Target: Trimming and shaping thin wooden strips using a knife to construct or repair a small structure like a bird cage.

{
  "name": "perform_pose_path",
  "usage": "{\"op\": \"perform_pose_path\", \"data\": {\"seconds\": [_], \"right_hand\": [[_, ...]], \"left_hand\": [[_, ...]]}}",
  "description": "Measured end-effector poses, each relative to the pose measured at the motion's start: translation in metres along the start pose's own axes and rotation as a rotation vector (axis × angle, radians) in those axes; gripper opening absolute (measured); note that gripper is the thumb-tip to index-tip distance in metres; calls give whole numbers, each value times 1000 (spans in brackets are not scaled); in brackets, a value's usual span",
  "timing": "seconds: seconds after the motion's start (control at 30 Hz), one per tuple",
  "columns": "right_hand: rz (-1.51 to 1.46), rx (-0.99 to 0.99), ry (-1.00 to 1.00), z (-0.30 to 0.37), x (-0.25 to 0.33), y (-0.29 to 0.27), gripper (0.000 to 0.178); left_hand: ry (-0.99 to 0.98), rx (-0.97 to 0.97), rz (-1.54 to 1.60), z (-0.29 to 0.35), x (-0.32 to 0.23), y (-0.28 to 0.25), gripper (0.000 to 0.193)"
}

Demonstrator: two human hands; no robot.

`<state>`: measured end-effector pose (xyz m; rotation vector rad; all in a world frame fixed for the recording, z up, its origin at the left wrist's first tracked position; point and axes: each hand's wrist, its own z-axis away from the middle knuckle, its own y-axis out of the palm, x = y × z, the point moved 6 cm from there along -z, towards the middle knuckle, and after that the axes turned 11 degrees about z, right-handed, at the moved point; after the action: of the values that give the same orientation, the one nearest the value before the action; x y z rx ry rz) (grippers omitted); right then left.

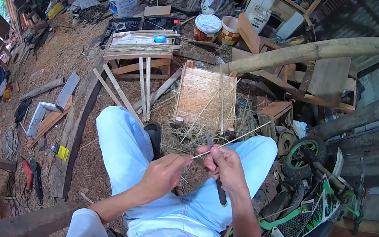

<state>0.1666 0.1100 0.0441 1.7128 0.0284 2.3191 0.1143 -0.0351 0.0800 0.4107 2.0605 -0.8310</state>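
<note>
Pale strip (249, 135) and knife (221, 194) in work above the lap; both hands engaged.
The left hand (160, 176) pinches the near end of the strip; the right hand (227, 168) is closed round the knife, its thumb at the strip, whose free end points forward and right. The strip lies between the knees, on the near side of the fibre-strewn wooden board (205, 84). Edge contact cannot be confirmed. The step is judged to be thinning: sound practice would be a steady blade, shallow angle, even thumb backing, straight pulls, and fingers clear of the edge.
</note>
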Motion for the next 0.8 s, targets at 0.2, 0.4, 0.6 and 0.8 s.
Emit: {"op": "perform_pose_path", "data": {"seconds": [0.2, 0.4, 0.6, 0.8], "right_hand": [[15, -18, 29, -1, 1, -10, 38], [23, -89, 59, -2, -1, -10, 34], [86, -430, -4, 0, 7, -76, 35], [-120, -351, 5, 6, 10, -91, 40]], "left_hand": [[3, 48, -6, 4, 7, 0, 31], [-28, 25, -1, 4, 5, -5, 19], [-31, -18, -49, 21, 16, -22, 29], [-150, -11, -28, 16, 19, -27, 10]]}}
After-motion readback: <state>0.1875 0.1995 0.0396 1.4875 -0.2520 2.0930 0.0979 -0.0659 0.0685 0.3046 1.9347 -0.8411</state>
